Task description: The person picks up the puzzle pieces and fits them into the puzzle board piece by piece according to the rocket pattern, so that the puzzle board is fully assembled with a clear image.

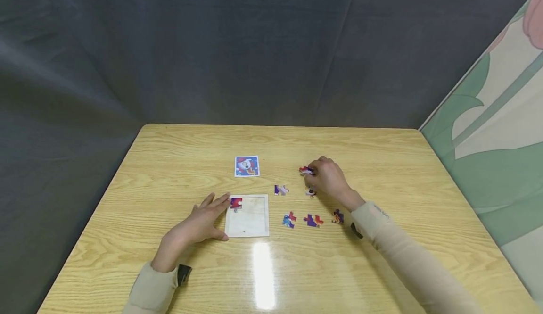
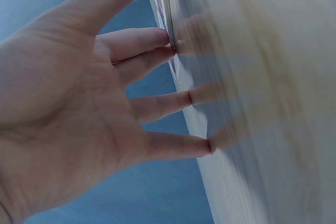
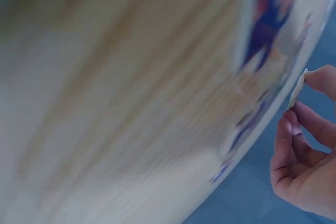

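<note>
My left hand (image 1: 201,222) lies at the left edge of a white square puzzle tray (image 1: 250,222), its fingers spread and straight. In the left wrist view the fingertips (image 2: 199,148) touch the tabletop and the tray's edge. A red and purple jigsaw piece (image 1: 236,203) sits in the tray's upper left corner. Farther right, my right hand (image 1: 328,177) pinches a red and white jigsaw piece (image 1: 305,170) between thumb and fingers. The right wrist view shows this piece (image 3: 297,92) edge-on, raised off the table. Under that hand another piece (image 1: 310,192) is partly hidden.
A small reference picture card (image 1: 247,166) lies behind the tray. Right of the tray are loose jigsaw pieces: a purple and white one (image 1: 280,190), a blue and red one (image 1: 289,220), a purple and red one (image 1: 313,220) and a dark swirled one (image 1: 337,217).
</note>
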Available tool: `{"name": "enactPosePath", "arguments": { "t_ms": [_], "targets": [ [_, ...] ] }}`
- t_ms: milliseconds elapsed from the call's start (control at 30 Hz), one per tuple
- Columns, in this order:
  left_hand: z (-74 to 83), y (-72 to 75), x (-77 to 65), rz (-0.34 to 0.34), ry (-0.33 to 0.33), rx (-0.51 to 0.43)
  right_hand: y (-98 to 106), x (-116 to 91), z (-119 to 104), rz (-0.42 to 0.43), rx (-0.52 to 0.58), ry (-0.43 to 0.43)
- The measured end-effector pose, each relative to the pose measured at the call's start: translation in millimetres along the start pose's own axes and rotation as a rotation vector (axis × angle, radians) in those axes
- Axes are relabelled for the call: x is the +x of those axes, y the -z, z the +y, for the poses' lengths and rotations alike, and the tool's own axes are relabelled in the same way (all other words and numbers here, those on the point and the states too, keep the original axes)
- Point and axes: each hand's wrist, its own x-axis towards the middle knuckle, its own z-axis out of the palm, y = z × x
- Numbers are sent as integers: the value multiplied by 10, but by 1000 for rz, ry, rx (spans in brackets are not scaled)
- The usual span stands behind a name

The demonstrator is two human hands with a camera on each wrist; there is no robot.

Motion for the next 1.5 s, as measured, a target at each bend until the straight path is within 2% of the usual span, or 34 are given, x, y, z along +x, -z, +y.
{"name": "enactPosePath", "arguments": {
  "t_ms": [267, 500, 733, 967, 1300, 1500],
  "targets": [
    [10, 4, 7, -5, 7, -8, -85, -80, -359, 79, 52, 139],
    [23, 0, 5, -10, 15, -11, -148, -170, -679, 62, 72, 174],
    [34, 8, 5, -16, 24, -2, -246, -240, -912, 28, 74, 247],
    [30, 1, 0, -13, 23, 2, -341, -271, -1049, -14, 85, 320],
    [19, 2, -1, -6, 9, 20, -391, -297, -1164, -136, 126, 370],
    [24, 3, -10, -7, 5, 18, -430, -282, -1220, -143, 106, 417]
  ]
}}
